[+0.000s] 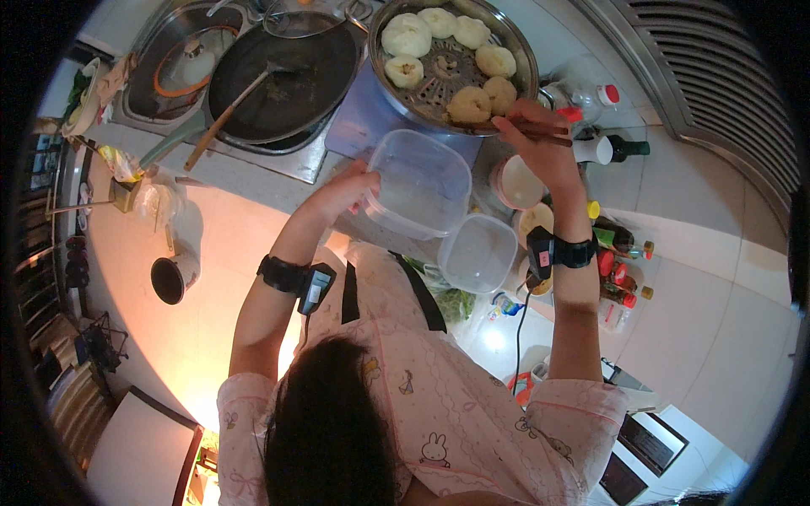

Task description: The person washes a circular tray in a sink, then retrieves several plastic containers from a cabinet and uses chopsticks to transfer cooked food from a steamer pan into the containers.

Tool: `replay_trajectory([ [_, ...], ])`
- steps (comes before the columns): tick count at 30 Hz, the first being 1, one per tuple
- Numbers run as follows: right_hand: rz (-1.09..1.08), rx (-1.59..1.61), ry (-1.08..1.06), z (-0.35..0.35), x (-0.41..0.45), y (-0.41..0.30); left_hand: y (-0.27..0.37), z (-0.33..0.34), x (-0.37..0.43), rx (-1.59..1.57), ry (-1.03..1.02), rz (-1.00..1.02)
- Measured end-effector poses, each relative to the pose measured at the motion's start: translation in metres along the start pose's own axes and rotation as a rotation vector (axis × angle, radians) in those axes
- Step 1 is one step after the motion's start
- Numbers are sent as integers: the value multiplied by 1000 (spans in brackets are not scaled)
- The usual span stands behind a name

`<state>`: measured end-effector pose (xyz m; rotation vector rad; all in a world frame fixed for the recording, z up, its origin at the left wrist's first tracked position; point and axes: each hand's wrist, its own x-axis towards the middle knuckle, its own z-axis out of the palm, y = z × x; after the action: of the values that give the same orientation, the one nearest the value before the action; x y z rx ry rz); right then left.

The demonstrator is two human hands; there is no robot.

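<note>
My left hand point(347, 191) grips the near-left rim of a translucent plastic food container point(423, 183), tilted just below the steamer. Nothing shows inside it. My right hand point(543, 150) holds wooden chopsticks point(549, 131) at the lower right rim of a metal steamer pot point(530, 47). Their tips are hard to make out near a yellowish-brown bun point(469, 105). Several pale steamed buns point(406, 35) sit in a ring on the perforated steamer plate point(436, 76). A second plastic container point(478, 254) rests beside the first, at the counter edge.
A black wok point(297, 82) with a wooden-handled spatula point(231, 114) stands left of the steamer. Beyond it is a sink point(136, 88) holding a glass lid point(193, 66). Bottles point(617, 239) and tubs point(520, 182) line the right wall. A range hood point(702, 82) overhangs there.
</note>
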<state>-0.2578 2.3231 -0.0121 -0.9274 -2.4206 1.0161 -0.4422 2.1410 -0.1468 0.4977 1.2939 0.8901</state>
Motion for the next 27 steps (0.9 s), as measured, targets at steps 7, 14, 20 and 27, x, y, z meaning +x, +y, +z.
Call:
replay_trajectory([
  [7, -195, -277, -9, 1, -10, -3, -3, -6, 7, -11, -45, -4],
  [14, -270, -171, -10, 5, -16, -6, 11, -4, 2, -28, -45, 22],
  [20, -254, -194, -33, 7, -21, 0, 13, -5, 3, -45, -68, 57],
  [27, -307, -229, 26, 15, -31, 2, 12, -4, 0, -65, -87, 49],
])
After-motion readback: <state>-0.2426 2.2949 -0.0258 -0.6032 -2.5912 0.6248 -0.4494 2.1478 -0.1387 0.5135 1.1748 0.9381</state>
